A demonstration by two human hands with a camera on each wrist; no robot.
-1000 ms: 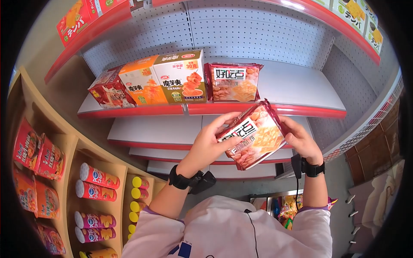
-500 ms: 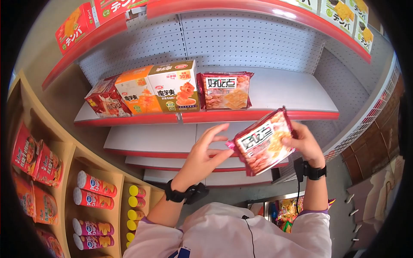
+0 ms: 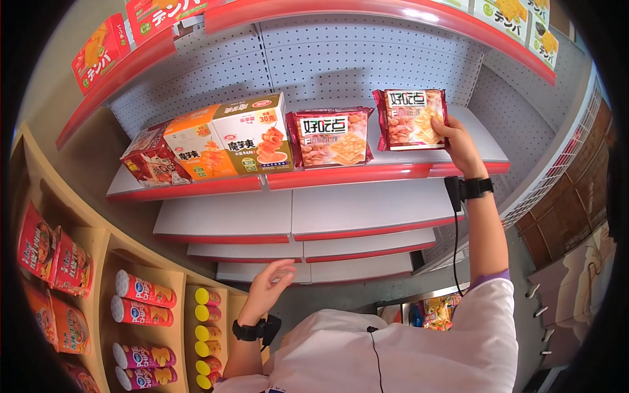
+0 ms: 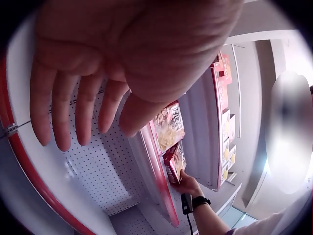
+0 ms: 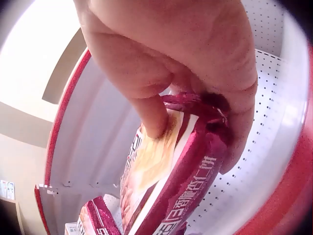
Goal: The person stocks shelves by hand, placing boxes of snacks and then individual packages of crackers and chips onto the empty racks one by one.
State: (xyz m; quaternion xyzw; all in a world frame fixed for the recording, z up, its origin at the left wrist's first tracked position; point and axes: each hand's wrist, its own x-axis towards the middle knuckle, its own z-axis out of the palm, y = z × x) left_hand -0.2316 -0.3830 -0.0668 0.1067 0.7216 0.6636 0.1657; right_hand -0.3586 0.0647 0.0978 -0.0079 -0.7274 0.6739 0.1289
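A dark red biscuit packet (image 3: 409, 124) is upright at the right part of the red-edged shelf (image 3: 367, 174), its printed front facing me. My right hand (image 3: 460, 145) grips its right end, with the thumb on the front; in the right wrist view the thumb (image 5: 152, 120) presses the packet (image 5: 171, 181) while the fingers go behind it. A matching biscuit packet (image 3: 333, 139) stands to its left on the same shelf, a narrow gap between them. Low in front of my body, my left hand (image 3: 267, 291) is held away from the shelf with nothing in it, fingers extended in the left wrist view.
Left of the packets stand a white box (image 3: 254, 136), an orange box (image 3: 196, 145) and a dark red box (image 3: 156, 157). An upper shelf (image 3: 367, 13) overhangs. Wooden shelving (image 3: 105, 249) with chip cans (image 3: 144, 288) runs along the left; a white wire rack (image 3: 550, 164) borders the right.
My left hand let go of the packet and dropped down to the left. The right hand carried the packet up and forward to the shelf, turning it level beside the matching packet.
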